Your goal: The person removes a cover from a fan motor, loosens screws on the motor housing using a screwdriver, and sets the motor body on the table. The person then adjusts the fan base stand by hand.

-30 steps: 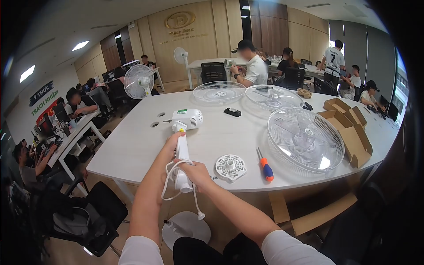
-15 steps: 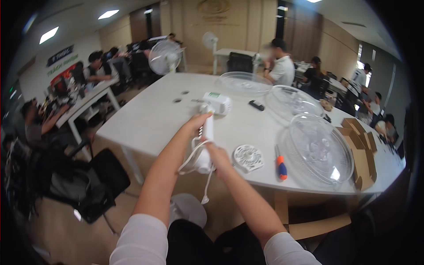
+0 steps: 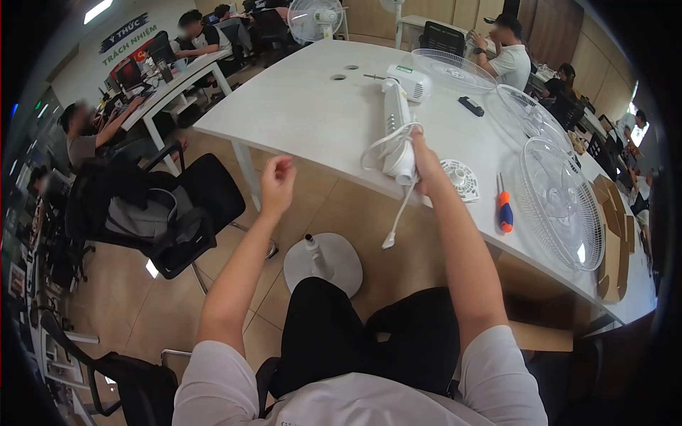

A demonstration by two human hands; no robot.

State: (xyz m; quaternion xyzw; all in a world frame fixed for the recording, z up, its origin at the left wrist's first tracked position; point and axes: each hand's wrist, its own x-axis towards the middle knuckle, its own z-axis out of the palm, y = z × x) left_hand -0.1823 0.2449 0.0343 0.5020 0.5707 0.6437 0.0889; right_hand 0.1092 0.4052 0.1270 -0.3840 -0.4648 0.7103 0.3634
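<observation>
My right hand grips the lower end of a white fan body with its stem, which lies on the white table and overhangs the near edge. A white power cord is looped around the stem and its plug dangles below. My left hand hangs in the air left of the table edge, fingers loosely curled, holding nothing. A round white fan base with a short post stands on the floor below, in front of my knees.
On the table lie a small white round cover, an orange-and-blue screwdriver, several clear fan grilles, a black remote and cardboard boxes. A black chair with a grey bag stands left. Other people sit at nearby desks.
My left hand has let go of the fan stem and drawn back to the left. The view has tipped down, showing the floor and fan base. My right hand still grips the stem.
</observation>
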